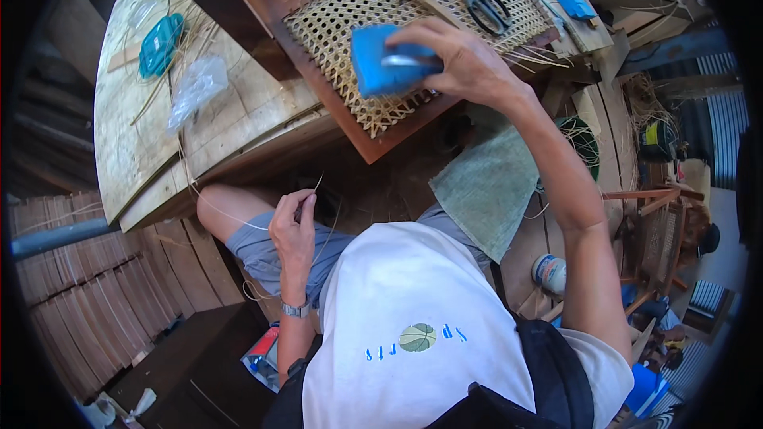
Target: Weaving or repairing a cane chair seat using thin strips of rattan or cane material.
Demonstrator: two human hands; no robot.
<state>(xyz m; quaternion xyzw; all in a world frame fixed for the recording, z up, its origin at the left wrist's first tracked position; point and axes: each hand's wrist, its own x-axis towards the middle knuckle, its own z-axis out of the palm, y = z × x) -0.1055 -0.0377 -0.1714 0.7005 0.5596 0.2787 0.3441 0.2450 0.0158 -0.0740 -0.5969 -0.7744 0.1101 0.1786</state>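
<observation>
My right hand [465, 59] grips a blue block [372, 59], sponge-like but smeared by motion, over the woven cane panel [334, 40]. The panel is set in a brown wooden frame [338, 115]. A hammer [429, 4] and black-handled scissors [475, 0] lie on the weave beyond this hand. Near my left knee, my left hand [292, 230] is closed in a pinch, with a thin cane strand [238, 226] running to it. A slim pointed tip sticks up from its fingers, and something dark shows between them; whether that is a separate tool I cannot make out.
A pale wooden bench [238, 123] carries a teal container [161, 45], a clear plastic bag [199, 87] and loose cane strands. A grey-green cloth [493, 183] drapes over my right leg. To the right stand a white jar [549, 273] and a wooden chair frame [664, 230].
</observation>
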